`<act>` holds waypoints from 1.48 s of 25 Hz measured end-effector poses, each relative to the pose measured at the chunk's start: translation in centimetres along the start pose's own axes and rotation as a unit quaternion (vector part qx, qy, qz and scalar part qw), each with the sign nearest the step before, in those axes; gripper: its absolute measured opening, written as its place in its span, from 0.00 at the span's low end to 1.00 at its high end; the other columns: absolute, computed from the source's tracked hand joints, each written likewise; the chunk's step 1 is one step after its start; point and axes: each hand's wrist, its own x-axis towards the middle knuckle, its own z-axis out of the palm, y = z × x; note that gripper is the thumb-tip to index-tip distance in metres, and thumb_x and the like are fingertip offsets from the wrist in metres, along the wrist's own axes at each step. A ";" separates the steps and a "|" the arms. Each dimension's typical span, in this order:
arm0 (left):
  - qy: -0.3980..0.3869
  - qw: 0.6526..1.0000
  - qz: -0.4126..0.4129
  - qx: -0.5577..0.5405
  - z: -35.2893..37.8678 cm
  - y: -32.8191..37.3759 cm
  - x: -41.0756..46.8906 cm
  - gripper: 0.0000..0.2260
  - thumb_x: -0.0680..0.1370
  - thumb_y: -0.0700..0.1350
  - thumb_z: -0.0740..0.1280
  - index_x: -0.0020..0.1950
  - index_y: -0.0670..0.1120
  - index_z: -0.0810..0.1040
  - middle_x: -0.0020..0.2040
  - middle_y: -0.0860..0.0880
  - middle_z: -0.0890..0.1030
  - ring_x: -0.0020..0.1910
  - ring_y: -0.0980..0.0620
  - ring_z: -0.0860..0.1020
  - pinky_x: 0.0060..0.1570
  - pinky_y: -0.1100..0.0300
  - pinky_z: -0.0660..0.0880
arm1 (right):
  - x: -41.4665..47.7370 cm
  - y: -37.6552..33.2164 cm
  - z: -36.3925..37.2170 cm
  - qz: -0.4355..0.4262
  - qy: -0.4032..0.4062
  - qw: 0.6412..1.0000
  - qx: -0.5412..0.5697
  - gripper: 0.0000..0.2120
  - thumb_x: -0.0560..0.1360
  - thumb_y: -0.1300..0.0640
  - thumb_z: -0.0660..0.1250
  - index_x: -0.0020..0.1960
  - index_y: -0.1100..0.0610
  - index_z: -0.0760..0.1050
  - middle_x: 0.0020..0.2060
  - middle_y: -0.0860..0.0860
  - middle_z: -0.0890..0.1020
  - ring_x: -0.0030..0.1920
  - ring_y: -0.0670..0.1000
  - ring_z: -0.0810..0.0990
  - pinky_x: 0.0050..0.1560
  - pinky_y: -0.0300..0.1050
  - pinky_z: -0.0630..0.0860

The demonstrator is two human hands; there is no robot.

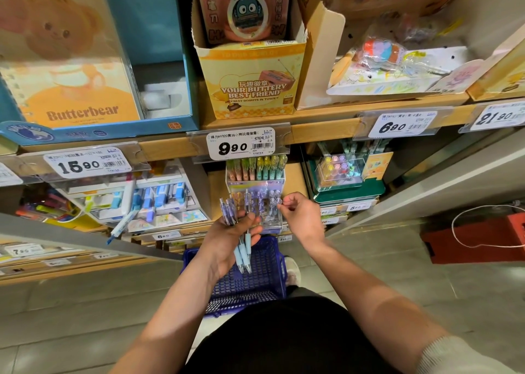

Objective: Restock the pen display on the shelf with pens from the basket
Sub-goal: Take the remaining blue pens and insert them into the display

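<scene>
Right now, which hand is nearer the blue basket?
Left. The left hand, gripping pens, is over the basket; the right hand is higher, pinching a pen at the pen display.

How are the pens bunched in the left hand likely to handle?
The pens look stiff and light: the left hand grips several at once. Smooth round barrels probably slide and roll if that grip loosens.
</scene>
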 end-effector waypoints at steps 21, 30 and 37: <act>-0.052 0.995 0.004 0.083 1.0 -1.0 0.6 0.15 0.73 0.39 0.76 0.58 0.38 0.82 0.49 0.39 0.86 0.44 0.47 0.86 0.44 0.55 0.83 | -2.4 -5.4 -2.7 0.142 -0.172 0.947 0.230 0.09 0.76 0.60 0.74 0.56 0.59 0.81 0.50 0.56 0.84 0.40 0.49 0.85 0.50 0.43 0.84; -0.035 0.998 -0.022 0.047 0.1 -0.3 0.7 0.12 0.82 0.42 0.66 0.60 0.36 0.79 0.52 0.39 0.87 0.52 0.44 0.86 0.42 0.54 0.83 | -1.4 -3.1 -4.5 0.082 0.067 0.968 0.228 0.06 0.78 0.59 0.71 0.55 0.57 0.80 0.41 0.48 0.87 0.43 0.45 0.86 0.49 0.37 0.81; -0.028 0.999 -0.019 0.040 -0.6 -0.2 0.7 0.13 0.83 0.42 0.64 0.66 0.38 0.76 0.56 0.40 0.86 0.51 0.45 0.86 0.41 0.56 0.83 | -2.2 -0.9 -2.5 0.013 0.103 0.986 0.127 0.05 0.79 0.60 0.71 0.53 0.53 0.79 0.41 0.45 0.84 0.42 0.40 0.81 0.45 0.26 0.75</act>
